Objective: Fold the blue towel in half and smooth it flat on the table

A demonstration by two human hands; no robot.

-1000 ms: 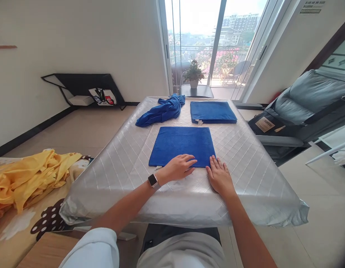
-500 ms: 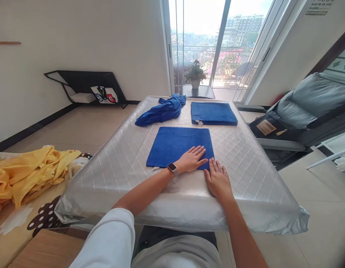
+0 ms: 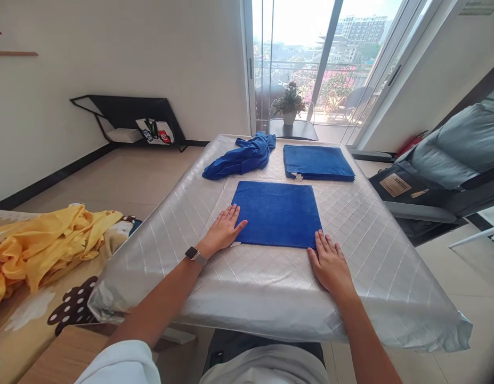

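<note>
A blue towel (image 3: 276,213), folded into a flat rectangle, lies on the silver quilted table cover (image 3: 266,282). My left hand (image 3: 224,228), with a watch at its wrist, lies flat over the towel's left edge, fingers stretched out. At the towel's near right corner rests my right hand (image 3: 330,261), also flat, its fingertips touching the edge. A small white tag pokes out beside my left hand. Farther back on the right sits a stack of folded blue towels (image 3: 318,161). A crumpled blue towel (image 3: 242,156) lies loosely to the left of that stack.
Yellow cloth (image 3: 50,240) is heaped on a patterned bed at the left. A grey padded chair (image 3: 450,160) stands to the right of the table. Beyond the far edge, a potted plant (image 3: 289,104) stands on a chair before the glass door.
My left hand has slid from the towel's near right part to its left edge. My right hand stays at the near right corner. The view has shifted slightly.
</note>
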